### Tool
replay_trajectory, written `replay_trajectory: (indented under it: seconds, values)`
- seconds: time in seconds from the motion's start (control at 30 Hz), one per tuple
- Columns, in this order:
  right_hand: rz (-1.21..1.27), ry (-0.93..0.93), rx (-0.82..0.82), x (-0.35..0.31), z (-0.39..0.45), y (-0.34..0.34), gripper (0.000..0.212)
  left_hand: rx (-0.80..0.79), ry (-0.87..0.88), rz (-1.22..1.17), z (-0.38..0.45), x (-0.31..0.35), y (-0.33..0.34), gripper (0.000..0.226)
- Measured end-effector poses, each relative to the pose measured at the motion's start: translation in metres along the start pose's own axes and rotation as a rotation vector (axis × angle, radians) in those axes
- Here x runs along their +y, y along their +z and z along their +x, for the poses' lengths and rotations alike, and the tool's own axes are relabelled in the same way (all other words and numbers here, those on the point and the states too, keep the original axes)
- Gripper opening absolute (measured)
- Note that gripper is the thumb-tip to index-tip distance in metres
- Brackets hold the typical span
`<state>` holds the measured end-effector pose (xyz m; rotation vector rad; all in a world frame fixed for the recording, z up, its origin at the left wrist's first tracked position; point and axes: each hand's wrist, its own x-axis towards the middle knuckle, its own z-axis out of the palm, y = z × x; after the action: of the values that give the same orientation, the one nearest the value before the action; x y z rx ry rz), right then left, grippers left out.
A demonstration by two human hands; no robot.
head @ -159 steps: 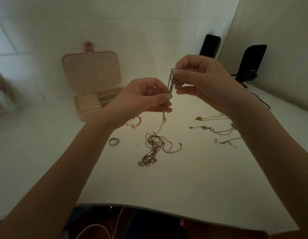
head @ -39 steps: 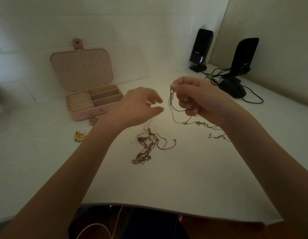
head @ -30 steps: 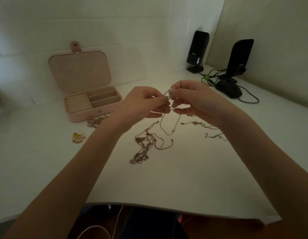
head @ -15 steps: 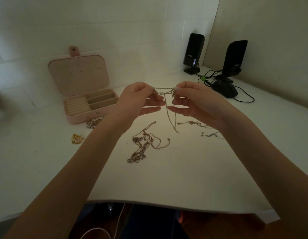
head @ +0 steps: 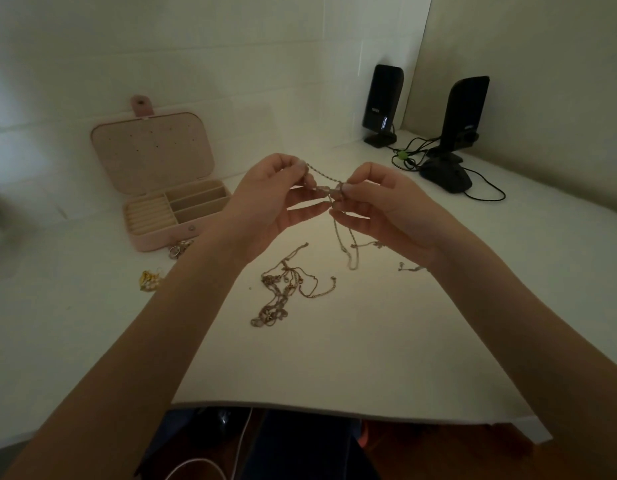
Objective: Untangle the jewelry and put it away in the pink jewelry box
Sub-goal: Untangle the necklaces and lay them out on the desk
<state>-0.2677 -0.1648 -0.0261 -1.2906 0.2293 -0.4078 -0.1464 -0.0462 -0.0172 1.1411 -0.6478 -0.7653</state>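
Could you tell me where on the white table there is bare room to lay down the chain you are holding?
Bare: the white table between its near edge and the tangled pile of chains. Crowded: rings and gold trinkets before the open pink jewelry box, loose chains under the right hand.

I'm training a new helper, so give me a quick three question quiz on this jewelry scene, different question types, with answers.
1. True or false: the pink box has its lid shut.
2. Multiple choice: the chain is pinched by A) the left hand only, B) the right hand only, C) both hands.
3. Fill in: the tangled pile lies on the ____, untouched by either hand.

Key: 1 false, the lid stands open. 2 C. 3 table.
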Motion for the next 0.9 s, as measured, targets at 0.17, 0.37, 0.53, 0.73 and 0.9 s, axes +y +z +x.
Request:
replay_trajectory:
  seconds: [0.17,0.37,0.53,0.73,0.9]
  values:
    - [0.127,0.024,-0.019,0.001,0.001,-0.001,0.02,0.019,0.012,0.074,0.001,-0.002,0.003,0.017]
    - [0.248,0.131,-0.239,0.001,-0.002,-0.005,0.022,-0.024,0.006,0.001,0.001,-0.002,0.009,0.016]
    - [0.314,0.159,-0.27,0.002,-0.001,-0.007,0.031,-0.051,0.019,-0.009,0.002,-0.004,0.008,0.017]
    - [0.295,0.207,-0.206,0.006,0.002,-0.012,0.018,-0.042,0.013,-0.212,0.005,-0.001,0.001,0.02]
    - [0.113,0.225,-0.147,0.01,0.002,-0.017,0.013,-0.052,-0.024,-0.346,0.01,-0.002,-0.01,0.026]
